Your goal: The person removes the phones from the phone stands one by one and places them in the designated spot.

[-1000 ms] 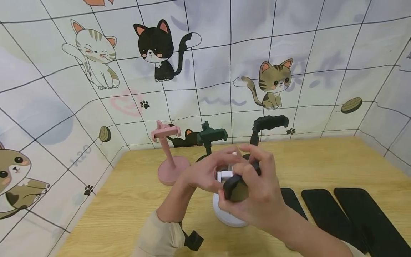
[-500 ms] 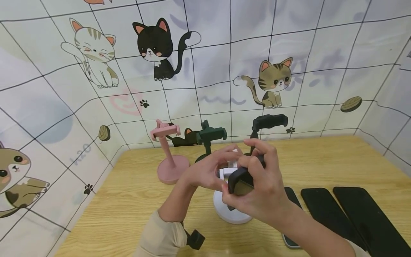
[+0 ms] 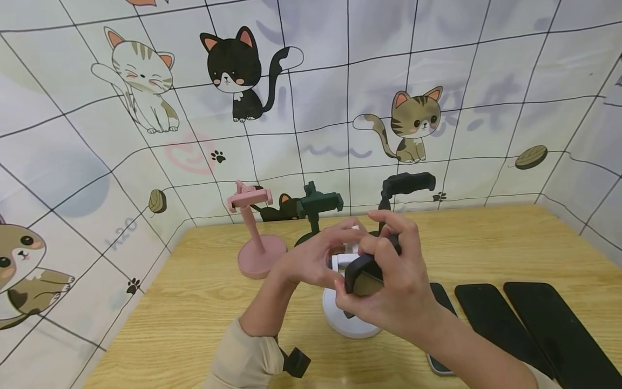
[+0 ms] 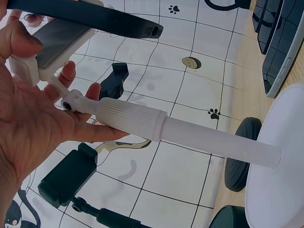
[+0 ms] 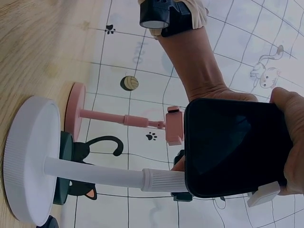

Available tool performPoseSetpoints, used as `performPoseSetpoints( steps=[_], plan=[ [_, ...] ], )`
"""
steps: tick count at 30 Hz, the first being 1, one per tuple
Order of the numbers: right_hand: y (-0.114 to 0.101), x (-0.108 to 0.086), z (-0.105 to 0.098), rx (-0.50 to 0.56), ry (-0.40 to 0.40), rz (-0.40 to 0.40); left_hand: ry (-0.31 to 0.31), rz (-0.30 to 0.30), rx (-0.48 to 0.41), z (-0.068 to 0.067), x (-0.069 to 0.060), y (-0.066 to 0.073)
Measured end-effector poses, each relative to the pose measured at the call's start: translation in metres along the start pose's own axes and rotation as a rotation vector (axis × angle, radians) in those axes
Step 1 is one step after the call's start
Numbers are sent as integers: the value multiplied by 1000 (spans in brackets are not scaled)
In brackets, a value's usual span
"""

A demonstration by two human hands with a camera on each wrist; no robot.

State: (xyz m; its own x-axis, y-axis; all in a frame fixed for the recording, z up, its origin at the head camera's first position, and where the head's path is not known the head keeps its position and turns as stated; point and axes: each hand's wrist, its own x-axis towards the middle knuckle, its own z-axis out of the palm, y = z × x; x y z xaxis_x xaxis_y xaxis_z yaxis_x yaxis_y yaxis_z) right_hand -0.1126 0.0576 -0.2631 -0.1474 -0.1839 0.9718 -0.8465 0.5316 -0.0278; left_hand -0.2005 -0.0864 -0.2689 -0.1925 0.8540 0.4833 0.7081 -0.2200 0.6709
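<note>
A white phone stand (image 4: 204,135) rises from its round base, seen also in the head view as a white disc (image 3: 342,316). My left hand (image 3: 311,259) holds the stand's head, thumb at one end of the white clamp (image 4: 33,69) and fingers behind its neck. My right hand (image 3: 403,286) grips a dark phone (image 5: 237,147) by its edges, directly against or just in front of the clamp. Whether the phone sits fully inside the clamp jaws, I cannot tell. The phone's screen faces the right wrist camera.
Behind stand a pink phone stand (image 3: 255,232), a dark green one (image 3: 320,205) and a black one (image 3: 410,183). On the right lie three phones: one partly under my right forearm (image 3: 439,364), a middle one (image 3: 500,324) and a larger one (image 3: 559,319).
Over the first half second my right hand shifted slightly right with the phone, and the white stand's base and clamp moved a little right too. Since then almost nothing has moved.
</note>
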Motion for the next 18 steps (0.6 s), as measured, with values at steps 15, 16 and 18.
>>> performPoseSetpoints(
  steps=[15,16,18],
  plan=[
    [-1,-1,-1,-3,13,1,0,7,68,2,1,-1],
    [-1,0,-1,-1,12,2,0,6,72,2,1,-1],
    [-1,0,-1,7,12,2,2,1,78,2,1,-1]
  ],
)
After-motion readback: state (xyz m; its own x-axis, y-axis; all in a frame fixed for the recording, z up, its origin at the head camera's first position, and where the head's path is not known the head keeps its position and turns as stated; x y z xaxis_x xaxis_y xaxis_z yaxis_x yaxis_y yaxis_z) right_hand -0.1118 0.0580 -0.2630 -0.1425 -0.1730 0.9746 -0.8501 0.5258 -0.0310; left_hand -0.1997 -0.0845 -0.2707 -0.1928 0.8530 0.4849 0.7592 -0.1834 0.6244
